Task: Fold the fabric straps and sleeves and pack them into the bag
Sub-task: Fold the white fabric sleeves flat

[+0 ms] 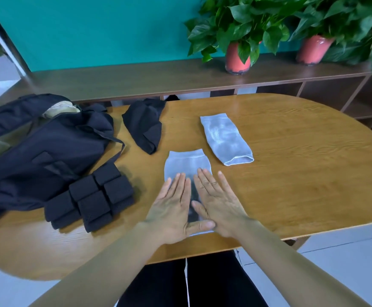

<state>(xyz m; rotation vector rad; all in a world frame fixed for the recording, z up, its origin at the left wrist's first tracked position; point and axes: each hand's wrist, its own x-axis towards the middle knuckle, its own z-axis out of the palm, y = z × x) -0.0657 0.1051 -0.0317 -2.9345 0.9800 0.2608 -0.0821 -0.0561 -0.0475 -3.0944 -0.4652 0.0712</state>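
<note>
A pale grey sleeve (pixel 186 161) lies flat near the table's front edge. My left hand (pixel 172 207) and my right hand (pixel 218 204) press palm-down on its near half, fingers spread and side by side, holding nothing. A second grey sleeve (pixel 226 139) lies apart to the right and farther back. A crumpled black sleeve (pixel 146 127) sits beyond, left of centre. Several folded black straps (pixel 91 200) are stacked to the left of my hands. The dark bag (pixel 40 149) lies open at the far left, showing a tan lining.
The oval wooden table (pixel 302 173) has bare surface to the right. A low wooden shelf (pixel 136 78) runs behind it with two potted plants (pixel 238 56) in red pots. The table's front edge is just under my wrists.
</note>
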